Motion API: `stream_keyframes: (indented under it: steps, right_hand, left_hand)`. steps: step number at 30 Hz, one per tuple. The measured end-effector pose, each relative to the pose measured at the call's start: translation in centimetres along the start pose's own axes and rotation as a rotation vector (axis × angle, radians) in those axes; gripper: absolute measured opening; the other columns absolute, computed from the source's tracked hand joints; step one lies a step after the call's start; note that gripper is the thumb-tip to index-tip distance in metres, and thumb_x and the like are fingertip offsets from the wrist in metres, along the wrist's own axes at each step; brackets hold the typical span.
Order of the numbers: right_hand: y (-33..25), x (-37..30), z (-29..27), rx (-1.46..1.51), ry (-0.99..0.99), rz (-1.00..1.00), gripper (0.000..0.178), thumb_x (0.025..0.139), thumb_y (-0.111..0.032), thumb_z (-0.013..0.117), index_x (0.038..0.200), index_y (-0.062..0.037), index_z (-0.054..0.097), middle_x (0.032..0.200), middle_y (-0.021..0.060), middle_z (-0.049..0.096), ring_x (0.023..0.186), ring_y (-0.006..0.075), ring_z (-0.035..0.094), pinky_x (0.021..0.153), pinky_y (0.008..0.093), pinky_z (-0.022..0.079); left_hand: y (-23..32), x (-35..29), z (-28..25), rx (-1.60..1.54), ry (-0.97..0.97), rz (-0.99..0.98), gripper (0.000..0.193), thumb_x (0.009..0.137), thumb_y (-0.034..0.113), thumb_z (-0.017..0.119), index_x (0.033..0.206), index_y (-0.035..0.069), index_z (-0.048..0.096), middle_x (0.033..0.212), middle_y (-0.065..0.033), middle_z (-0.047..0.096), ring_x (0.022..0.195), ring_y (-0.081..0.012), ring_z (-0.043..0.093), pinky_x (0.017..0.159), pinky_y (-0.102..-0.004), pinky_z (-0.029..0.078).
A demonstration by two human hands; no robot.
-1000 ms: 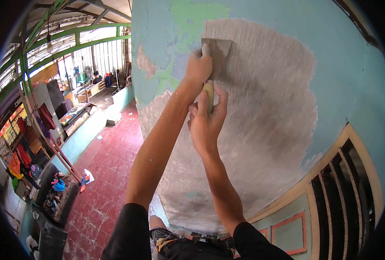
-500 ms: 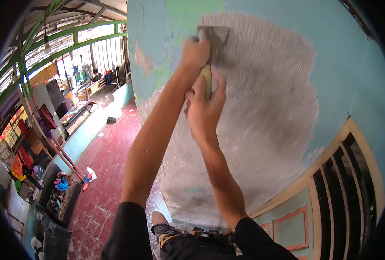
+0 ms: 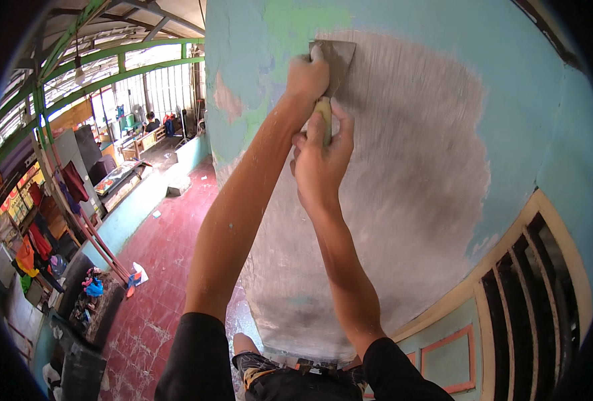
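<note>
A wide-bladed scraper (image 3: 338, 65) lies with its metal blade against the upper part of the wall, at the top left of a rough greyish patch (image 3: 403, 154) of bared plaster. My left hand (image 3: 306, 79) is closed on the blade's left side, thumb pointing up along the metal. Lower down, my right hand (image 3: 320, 150) wraps the pale yellowish handle (image 3: 326, 120), its fingers around the sides. Old blue and green paint (image 3: 303, 23) borders the patch above and to the left. The blade's left edge is partly hidden behind my left hand.
A cream-framed window with dark bars (image 3: 533, 281) and a panelled blue door part (image 3: 447, 357) stand at lower right. Left of the wall's corner runs a red tiled floor (image 3: 156, 267). Beyond it are a low blue wall (image 3: 119, 230), hanging clothes (image 3: 26, 254) and a seated person (image 3: 151, 123).
The view has shifted slightly, so the scene sits a little to the right and lower. Both hands keep their hold on the scraper, its blade still high on the wall.
</note>
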State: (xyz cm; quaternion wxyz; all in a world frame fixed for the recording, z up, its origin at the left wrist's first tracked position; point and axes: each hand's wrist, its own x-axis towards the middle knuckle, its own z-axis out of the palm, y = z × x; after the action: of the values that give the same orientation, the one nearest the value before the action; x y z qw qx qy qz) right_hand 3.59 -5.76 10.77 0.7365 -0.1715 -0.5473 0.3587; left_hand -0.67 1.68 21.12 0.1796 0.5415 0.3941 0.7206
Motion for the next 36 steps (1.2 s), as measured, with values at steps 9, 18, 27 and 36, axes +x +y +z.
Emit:
stream_keyframes:
  steps: [9,18,27,36]
  right_hand:
    - [-0.1,0.3,-0.1,-0.016,0.009,-0.021,0.035,0.100,-0.016,0.044,0.128,0.0023,0.036,0.093,0.0109,0.049,0.075,0.0114,0.052,0.060,0.0251,0.044]
    - [0.7,0.8,-0.2,-0.090,-0.012,-0.078,0.037,0.100,-0.018,0.044,0.132,-0.0027,0.035,0.080,0.0033,0.050,0.058,0.0042,0.046,0.040,0.0201,0.029]
    - [-1.0,1.0,0.3,-0.009,-0.005,-0.019,0.035,0.100,-0.015,0.045,0.128,0.0037,0.037,0.097,0.0124,0.053,0.080,0.0140,0.056,0.065,0.0266,0.048]
    - [3.5,-6.3,-5.4,-0.395,-0.387,-0.043,0.032,0.097,-0.018,0.051,0.125,-0.0034,0.042,0.076,0.0133,0.060,0.066,0.0197,0.063,0.059,0.0352,0.048]
  left_hand:
    - [-0.1,0.8,0.2,0.047,-0.010,-0.009,0.053,0.095,0.036,0.046,0.099,-0.013,0.064,0.095,-0.0284,0.067,0.091,-0.0342,0.067,0.080,-0.0405,0.050]
    - [-1.2,1.1,0.4,0.042,0.019,0.046,0.054,0.096,0.037,0.046,0.094,-0.013,0.065,0.089,-0.0266,0.067,0.088,-0.0330,0.067,0.078,-0.0401,0.049]
    - [0.2,1.4,0.3,0.036,0.031,-0.010,0.055,0.094,0.039,0.049,0.103,-0.014,0.063,0.099,-0.0294,0.065,0.098,-0.0326,0.065,0.087,-0.0387,0.048]
    - [-11.7,-6.6,-6.6,-0.576,-0.188,-0.265,0.049,0.104,0.039,0.035,0.128,0.000,0.052,0.103,-0.0046,0.061,0.087,-0.0134,0.058,0.079,-0.0289,0.048]
